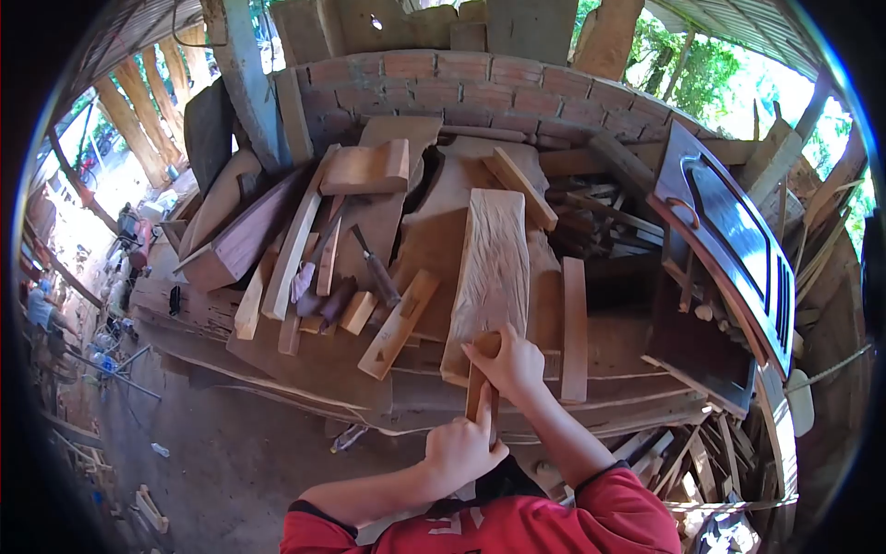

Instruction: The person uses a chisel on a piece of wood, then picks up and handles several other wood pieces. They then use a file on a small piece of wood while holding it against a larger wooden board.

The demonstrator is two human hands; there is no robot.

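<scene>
A long wooden board [491, 254] with a wavy carved surface lies lengthwise in front of me, its near end toward my body. My right hand [509, 367] is closed at that near end, fingers wrapped round the upper part of a narrow brown wooden piece [476, 392]. Lower down, my left hand [463, 450] grips the same piece, thumb pointing up along it. The hands hide most of this piece, so its exact kind does not show. Left of the board are a wooden strip with a small dark mark [399, 323] and a chisel [376, 268]. A plain strip [574, 328] lies to its right.
The workbench [434, 231] is made of rough slabs. Several wood pieces and a curved block [366, 166] lie on its left part. A brick wall [452, 88] stands behind. At the right leans a dark glossy panel [729, 240]; scrap wood [706, 457] is heaped below.
</scene>
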